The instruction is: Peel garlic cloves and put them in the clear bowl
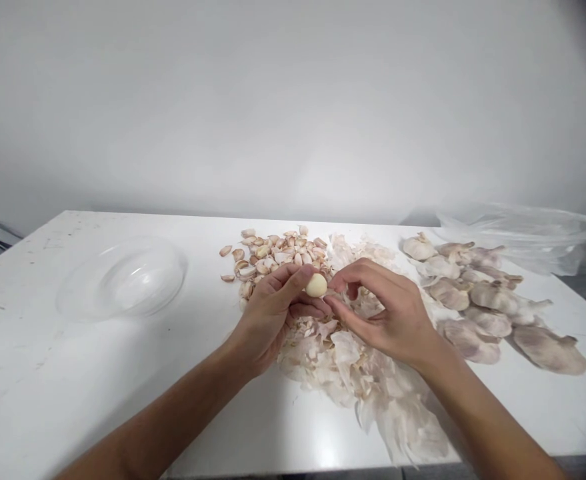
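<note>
Wall: plain, pale wall [293,100], fills the upper half, just behind the table.
Table: white table [73,387], scuffed on the left; bears all the garlic. Piles set side by side, likely to keep each kind apart and in reach.
Skin heap: loose papery skins [345,360], middle toward near edge, under and around the hands; probably there because skins drop straight down. Spreads up to the bulbs, gets in the way between bulbs and cloves.
Bulbs: whole garlic bulbs [493,298], right side, bunched, likely a stock kept by the right arm.
Bag: see-through plastic bag [517,227], crumpled, far right corner, behind the bulbs, partly past the table edge.
Bowl: see-through bowl [93,293], left, well apart from the garlic, seemingly out of the way of falling skins. Contents: none made out.
Right hand: right hand [393,310], above skins, thumb and forefinger narrowed beside the clove; can't tell if touching it or pinching a scrap.
Left hand: left hand [273,313], thumb on top, fingers beneath, gripping the clove; likely steadies it. Hides near part of clove pile.
Clove pile: unpeeled cloves [283,257], just beyond the left hand, pinkish skins on.
Held clove: peeled clove [316,285], pale, rounded, at the left fingertips, between both hands, raised over the skins; smooth side exposed.
</note>
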Action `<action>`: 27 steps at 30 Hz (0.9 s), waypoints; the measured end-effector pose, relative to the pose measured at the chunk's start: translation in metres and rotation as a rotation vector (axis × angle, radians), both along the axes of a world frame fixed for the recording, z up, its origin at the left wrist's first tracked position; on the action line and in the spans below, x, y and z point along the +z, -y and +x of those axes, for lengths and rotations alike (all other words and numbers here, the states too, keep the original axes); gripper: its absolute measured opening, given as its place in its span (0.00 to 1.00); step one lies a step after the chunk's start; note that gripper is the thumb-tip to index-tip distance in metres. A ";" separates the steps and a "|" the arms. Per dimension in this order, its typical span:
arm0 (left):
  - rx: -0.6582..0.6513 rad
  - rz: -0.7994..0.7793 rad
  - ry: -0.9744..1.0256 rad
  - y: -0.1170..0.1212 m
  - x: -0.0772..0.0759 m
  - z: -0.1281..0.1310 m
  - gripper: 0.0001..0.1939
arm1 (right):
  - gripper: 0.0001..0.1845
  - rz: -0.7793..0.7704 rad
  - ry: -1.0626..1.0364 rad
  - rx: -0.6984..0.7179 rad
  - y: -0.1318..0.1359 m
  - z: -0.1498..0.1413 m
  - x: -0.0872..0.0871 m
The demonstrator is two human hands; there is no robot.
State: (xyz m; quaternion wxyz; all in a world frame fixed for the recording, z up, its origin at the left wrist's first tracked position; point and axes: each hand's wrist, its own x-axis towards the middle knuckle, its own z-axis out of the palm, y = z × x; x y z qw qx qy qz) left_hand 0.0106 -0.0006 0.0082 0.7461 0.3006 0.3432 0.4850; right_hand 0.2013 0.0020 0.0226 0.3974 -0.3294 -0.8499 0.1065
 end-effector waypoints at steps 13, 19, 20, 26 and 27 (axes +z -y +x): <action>0.005 0.022 -0.035 0.002 0.002 0.003 0.12 | 0.06 -0.024 0.004 -0.013 0.000 -0.001 0.000; -0.029 0.064 -0.043 0.003 0.001 0.002 0.12 | 0.06 -0.050 0.002 -0.065 0.000 0.002 0.000; -0.032 0.065 -0.043 0.003 0.001 0.002 0.12 | 0.06 -0.054 -0.004 -0.072 -0.001 0.002 0.000; -0.005 0.079 0.013 0.001 0.002 -0.001 0.09 | 0.06 -0.110 -0.057 -0.175 -0.002 0.000 0.003; 0.008 0.102 0.020 0.000 0.002 -0.001 0.08 | 0.06 -0.144 -0.074 -0.162 -0.001 -0.001 0.004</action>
